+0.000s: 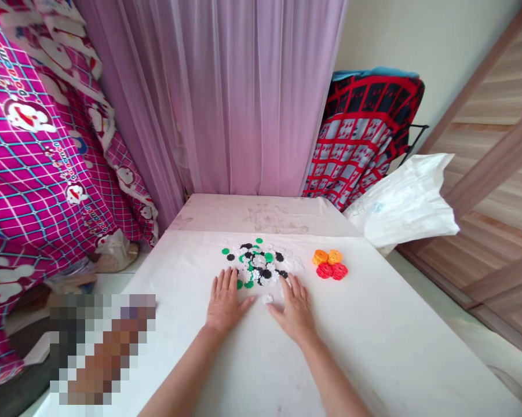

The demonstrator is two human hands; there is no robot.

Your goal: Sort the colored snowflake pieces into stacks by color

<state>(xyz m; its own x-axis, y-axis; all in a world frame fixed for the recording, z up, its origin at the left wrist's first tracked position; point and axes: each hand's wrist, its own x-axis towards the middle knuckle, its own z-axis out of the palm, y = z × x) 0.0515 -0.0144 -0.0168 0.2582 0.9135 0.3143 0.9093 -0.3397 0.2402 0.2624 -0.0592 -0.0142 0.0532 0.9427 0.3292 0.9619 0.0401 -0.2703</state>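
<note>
Flat on the white-covered table lies my left hand [226, 301], fingers stretched out, at the near left side of a loose pile of small scalloped plastic discs [259, 260] in green, black and white. My right hand [296, 307] rests palm down at the pile's near right side, its fingers spread beside a black disc [282, 273]. Between the two thumbs sits a small white disc or short stack [267, 299], closer to the right thumb. To the right of the pile stand orange stacks [327, 257] and red stacks [331, 271] of like discs, grouped together.
The table [373, 359] reaches back to a purple curtain [243, 98]. A white bag [411, 200] hangs at its right edge, before a red patterned cloth [351, 139]. Pink patterned fabric [47, 150] is on the left, above a pixelated area [108, 353].
</note>
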